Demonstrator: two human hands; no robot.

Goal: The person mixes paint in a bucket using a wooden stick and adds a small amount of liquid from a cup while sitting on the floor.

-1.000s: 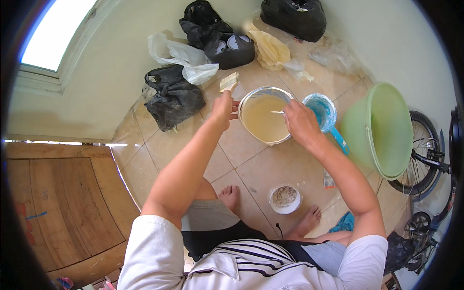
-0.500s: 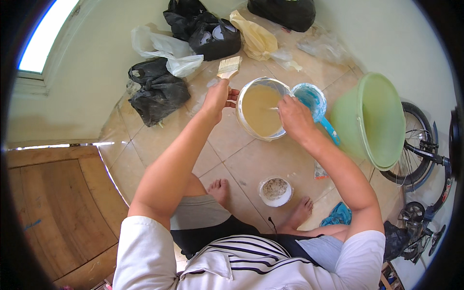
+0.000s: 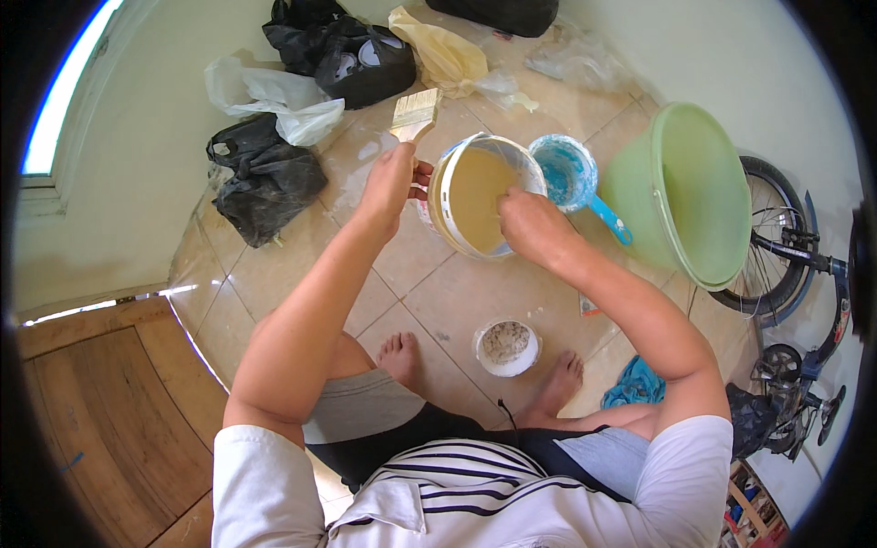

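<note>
My left hand [image 3: 393,178] grips a wide paintbrush [image 3: 413,117] by its handle, bristles pointing up and away from me, and its spread lower fingers reach to the left side of a white bucket [image 3: 444,183]. The bucket holds creamy tan liquid [image 3: 480,183]. My right hand [image 3: 530,219] is closed at the inside of the bucket on a thin white stick, now mostly hidden by my fingers. A blue-stained dipper [image 3: 566,173] with a blue handle lies just right of the bucket.
A green tub [image 3: 630,201] stands right, before a bicycle [image 3: 804,365]. Black bags [image 3: 256,183], a white bag [image 3: 301,119] and a yellow bag [image 3: 448,50] lie along the wall. A small white container [image 3: 521,361] sits between my feet, near a blue cloth [image 3: 639,384]. A wooden panel [image 3: 110,411] is left.
My right hand has moved down into the bucket, covering the stick. The bucket looks more tilted, with its handle band showing on the left. The whole view has shifted slightly.
</note>
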